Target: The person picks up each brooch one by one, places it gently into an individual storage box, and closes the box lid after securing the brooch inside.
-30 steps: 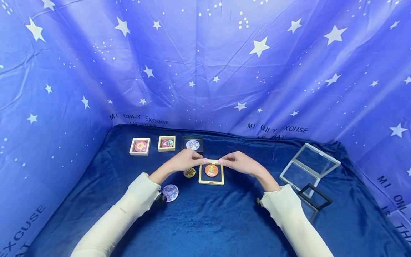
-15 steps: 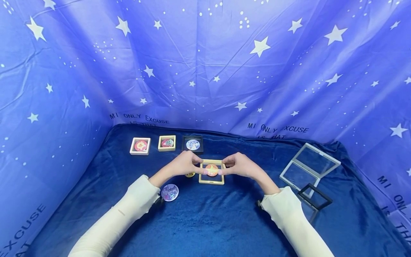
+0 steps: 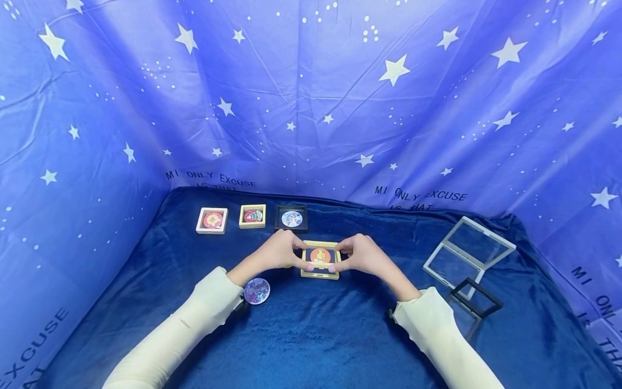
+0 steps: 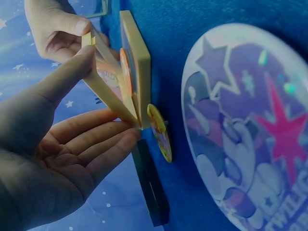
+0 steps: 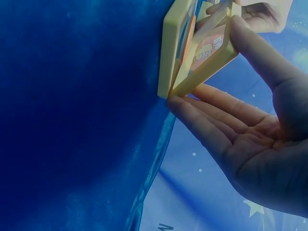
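A pale-yellow hinged display frame (image 3: 319, 276) lies on the blue cloth, its lid tilted partway over the base. Inside, an orange badge (image 3: 319, 255) with a thumbs-up picture shows through the lid's clear film. My left hand (image 3: 278, 250) holds the lid's left side, thumb on its near edge and fingers back at the hinge. On the opposite side my right hand (image 3: 364, 254) grips it the same way. Beside the frame a small yellow badge (image 4: 160, 134) is mostly hidden by my left hand in the head view. A larger purple badge (image 3: 256, 292) lies nearer my left sleeve.
Along the back left stand a white frame (image 3: 211, 230), a pale-yellow frame (image 3: 252, 225) and a black frame (image 3: 279, 216), each with a badge inside. At the right, a white frame (image 3: 493, 230) and a black frame (image 3: 493, 310) stand unfolded. Starry blue curtains (image 3: 311, 97) surround the cloth.
Both thumbs have come from the frame's far edge toward me, swinging the lid down over the orange badge. The base and the other frames have stayed in place.
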Motion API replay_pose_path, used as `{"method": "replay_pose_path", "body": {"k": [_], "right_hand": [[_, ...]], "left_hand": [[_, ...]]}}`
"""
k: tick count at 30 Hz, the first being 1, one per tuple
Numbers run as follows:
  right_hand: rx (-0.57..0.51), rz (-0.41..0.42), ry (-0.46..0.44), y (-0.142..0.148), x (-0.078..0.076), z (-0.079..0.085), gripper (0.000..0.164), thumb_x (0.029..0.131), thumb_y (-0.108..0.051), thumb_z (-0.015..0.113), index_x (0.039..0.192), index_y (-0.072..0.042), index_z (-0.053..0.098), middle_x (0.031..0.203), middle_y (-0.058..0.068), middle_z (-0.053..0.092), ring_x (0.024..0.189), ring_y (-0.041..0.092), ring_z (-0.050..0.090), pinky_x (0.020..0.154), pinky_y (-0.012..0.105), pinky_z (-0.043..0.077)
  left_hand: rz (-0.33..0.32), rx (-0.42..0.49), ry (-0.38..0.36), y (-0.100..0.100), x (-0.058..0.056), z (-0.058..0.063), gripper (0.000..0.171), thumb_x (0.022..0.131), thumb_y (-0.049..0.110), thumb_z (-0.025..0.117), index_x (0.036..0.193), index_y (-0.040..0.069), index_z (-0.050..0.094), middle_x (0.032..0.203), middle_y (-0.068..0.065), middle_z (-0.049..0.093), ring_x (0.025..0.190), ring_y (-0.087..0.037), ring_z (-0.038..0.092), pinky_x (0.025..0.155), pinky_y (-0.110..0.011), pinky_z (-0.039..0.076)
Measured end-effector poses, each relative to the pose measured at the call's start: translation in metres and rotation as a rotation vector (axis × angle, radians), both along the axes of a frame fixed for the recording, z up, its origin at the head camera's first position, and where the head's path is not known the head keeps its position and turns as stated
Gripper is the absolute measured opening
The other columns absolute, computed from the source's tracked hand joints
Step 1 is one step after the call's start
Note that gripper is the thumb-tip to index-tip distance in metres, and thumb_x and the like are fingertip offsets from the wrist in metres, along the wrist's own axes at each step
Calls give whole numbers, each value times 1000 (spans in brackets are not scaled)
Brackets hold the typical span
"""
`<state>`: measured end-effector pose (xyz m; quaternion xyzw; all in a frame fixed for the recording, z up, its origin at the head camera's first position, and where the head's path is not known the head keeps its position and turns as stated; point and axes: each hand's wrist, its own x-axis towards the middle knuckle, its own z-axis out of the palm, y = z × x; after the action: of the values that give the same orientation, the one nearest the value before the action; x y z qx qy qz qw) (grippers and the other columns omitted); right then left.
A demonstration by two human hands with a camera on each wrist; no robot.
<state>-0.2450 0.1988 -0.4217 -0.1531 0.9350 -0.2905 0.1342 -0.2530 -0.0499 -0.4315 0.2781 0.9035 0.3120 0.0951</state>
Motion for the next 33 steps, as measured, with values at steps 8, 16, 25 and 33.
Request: {"method": "replay_pose_path", "body": {"k": [8, 16, 25, 33], "right_hand": [[46, 46, 109, -5, 3, -3, 41, 70, -33, 94, 95, -5, 77, 71, 0, 63, 64, 12, 46, 60, 26, 38], [112, 18, 174, -14, 10, -4, 41, 64, -32, 97, 88, -7, 74, 72, 2, 62, 62, 12, 43, 57, 26, 35], [164, -20, 229, -21, 18, -10, 52, 61, -29, 99, 101, -4, 78, 89, 7, 75, 71, 16, 57, 69, 35, 50], [219, -54, 252, -28, 21, -10, 55, 57, -27, 100, 102, -2, 78, 95, 12, 76, 81, 25, 67, 78, 44, 56]], "left_hand": [[34, -4, 7, 3, 4, -2, 53, 73, 31, 93, 113, 0, 77, 95, -17, 78, 49, -7, 33, 61, -21, 41], [27, -80, 103, 7, 6, -4, 54, 70, 34, 95, 111, 3, 78, 109, -13, 77, 80, -12, 68, 78, -31, 56], [54, -179, 139, 14, 12, -6, 59, 69, 34, 95, 114, 1, 77, 111, -15, 77, 98, -26, 72, 87, -39, 58], [62, -210, 171, 18, 15, -7, 54, 69, 31, 96, 111, 1, 78, 105, -14, 78, 91, -25, 73, 82, -39, 58]]}}
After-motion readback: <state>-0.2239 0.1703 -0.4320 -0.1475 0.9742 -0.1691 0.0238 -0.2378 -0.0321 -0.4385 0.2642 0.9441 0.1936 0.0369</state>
